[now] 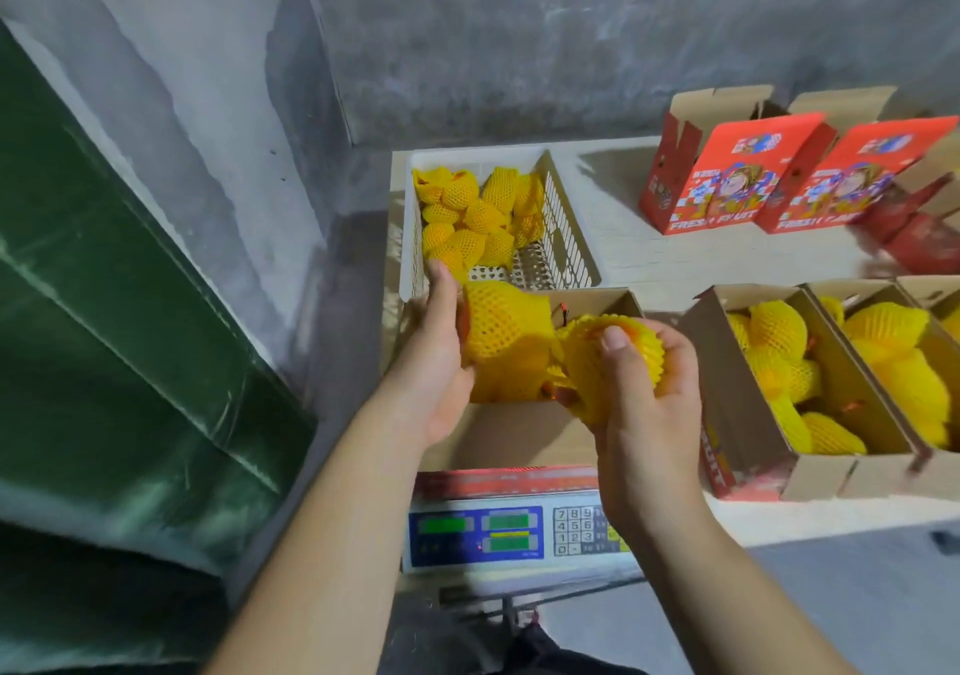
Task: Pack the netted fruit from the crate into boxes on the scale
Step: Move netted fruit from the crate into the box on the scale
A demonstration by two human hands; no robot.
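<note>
A white slatted crate (pixel 569 238) at the back holds several fruits in yellow foam netting (pixel 470 212). In front of it an open cardboard box (pixel 519 435) stands on the scale (pixel 498 539). My left hand (pixel 439 362) holds one netted fruit (pixel 506 331) from its left side, over the box. My right hand (pixel 641 383) grips a second netted fruit (pixel 592 357) beside it, thumb on top. More netted fruit lies under them inside the box.
Two open boxes (pixel 743 414) filled with netted fruit stand to the right on the pale table (pixel 675 259). Red printed fruit boxes (pixel 722 181) stand open at the back right. A green sheet (pixel 104 311) and a grey wall lie to the left.
</note>
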